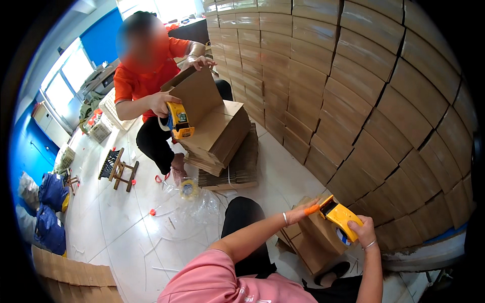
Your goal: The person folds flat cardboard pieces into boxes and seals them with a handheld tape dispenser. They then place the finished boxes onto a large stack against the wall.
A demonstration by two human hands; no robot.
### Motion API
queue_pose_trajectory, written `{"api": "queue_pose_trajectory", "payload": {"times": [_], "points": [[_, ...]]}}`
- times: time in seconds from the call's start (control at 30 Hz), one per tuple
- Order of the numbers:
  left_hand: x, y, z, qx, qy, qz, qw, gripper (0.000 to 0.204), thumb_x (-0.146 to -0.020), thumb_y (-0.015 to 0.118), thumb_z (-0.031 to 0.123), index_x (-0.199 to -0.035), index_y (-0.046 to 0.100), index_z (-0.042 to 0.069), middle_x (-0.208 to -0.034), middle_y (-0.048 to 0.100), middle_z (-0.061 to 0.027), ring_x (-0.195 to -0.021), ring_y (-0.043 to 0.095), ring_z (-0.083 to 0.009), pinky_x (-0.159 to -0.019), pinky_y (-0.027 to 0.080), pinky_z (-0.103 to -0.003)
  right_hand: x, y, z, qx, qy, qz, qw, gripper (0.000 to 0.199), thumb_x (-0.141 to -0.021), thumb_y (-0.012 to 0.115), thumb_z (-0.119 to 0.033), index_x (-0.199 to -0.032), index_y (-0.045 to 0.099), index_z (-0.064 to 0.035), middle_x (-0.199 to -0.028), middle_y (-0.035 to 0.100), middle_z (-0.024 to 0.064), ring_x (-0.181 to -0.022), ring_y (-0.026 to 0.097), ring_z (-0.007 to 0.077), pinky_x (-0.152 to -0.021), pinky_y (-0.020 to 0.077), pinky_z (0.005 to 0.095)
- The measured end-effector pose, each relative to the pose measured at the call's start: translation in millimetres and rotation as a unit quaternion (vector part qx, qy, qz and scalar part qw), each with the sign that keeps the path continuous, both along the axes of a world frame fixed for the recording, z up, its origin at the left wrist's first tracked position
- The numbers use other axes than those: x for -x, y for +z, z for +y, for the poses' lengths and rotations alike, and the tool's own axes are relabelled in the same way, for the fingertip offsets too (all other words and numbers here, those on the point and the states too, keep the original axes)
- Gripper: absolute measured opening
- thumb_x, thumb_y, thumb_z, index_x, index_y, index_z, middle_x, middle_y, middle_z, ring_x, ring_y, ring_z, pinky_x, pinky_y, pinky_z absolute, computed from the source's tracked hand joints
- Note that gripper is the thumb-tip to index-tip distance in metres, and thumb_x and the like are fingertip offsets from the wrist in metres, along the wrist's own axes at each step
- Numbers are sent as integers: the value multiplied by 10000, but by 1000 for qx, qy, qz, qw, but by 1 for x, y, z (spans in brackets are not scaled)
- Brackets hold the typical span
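Observation:
My right hand is closed around a yellow tape dispenser, which has a roll of tape with a blue core on its underside. The dispenser is tilted over a brown cardboard box by my feet. My left hand rests along the far edge of this box, fingers stretched out, with an orange cover on one finger. That covered fingertip is close to the dispenser's front end; whether they touch, I cannot tell. The dispenser and my hands hide part of the box top.
A tall wall of stacked cartons rises along the right. Across from me, a person in orange holds another yellow tape dispenser and a box flap above stacked flat cardboard. Plastic wrap and a small stool are on the floor.

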State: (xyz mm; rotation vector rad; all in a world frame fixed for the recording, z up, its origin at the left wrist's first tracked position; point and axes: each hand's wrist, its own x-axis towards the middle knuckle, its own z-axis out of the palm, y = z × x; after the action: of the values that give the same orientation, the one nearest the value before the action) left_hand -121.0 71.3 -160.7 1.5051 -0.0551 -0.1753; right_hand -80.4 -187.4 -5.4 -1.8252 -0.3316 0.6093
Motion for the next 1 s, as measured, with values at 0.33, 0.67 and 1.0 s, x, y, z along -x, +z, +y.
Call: {"api": "queue_pose_trajectory", "payload": {"times": [0.33, 0.67, 1.0], "points": [[2, 94, 4, -533, -148, -266, 789, 1240, -461, 818, 547, -1432, 236, 38, -1472, 201, -204, -1373, 191, -354, -1044, 234, -579, -1, -3, -9, -39, 23, -11, 999, 373, -732, 701, -289, -847, 644, 61, -720, 621, 44, -635, 567, 103, -580, 463, 253], [-32, 80, -3, -522, -187, -248, 794, 1125, -445, 815, 608, -1324, 396, 44, -1324, 416, -203, -1175, 430, -391, -995, 347, -426, -20, -13, -9, 63, 106, 88, 989, 438, -728, 724, -413, -906, 674, -15, -767, 638, 29, -684, 557, 103, -632, 460, 271], [-34, 85, -17, -605, -180, -306, 713, 1173, -549, 681, 740, -1406, 294, 38, -1325, 372, -230, -1199, 418, -391, -1008, 348, -466, 2, 22, -169, 111, 87, 99, 985, 418, -693, 733, -338, -860, 652, 37, -723, 638, 68, -598, 604, 128, -566, 499, 261]]}}
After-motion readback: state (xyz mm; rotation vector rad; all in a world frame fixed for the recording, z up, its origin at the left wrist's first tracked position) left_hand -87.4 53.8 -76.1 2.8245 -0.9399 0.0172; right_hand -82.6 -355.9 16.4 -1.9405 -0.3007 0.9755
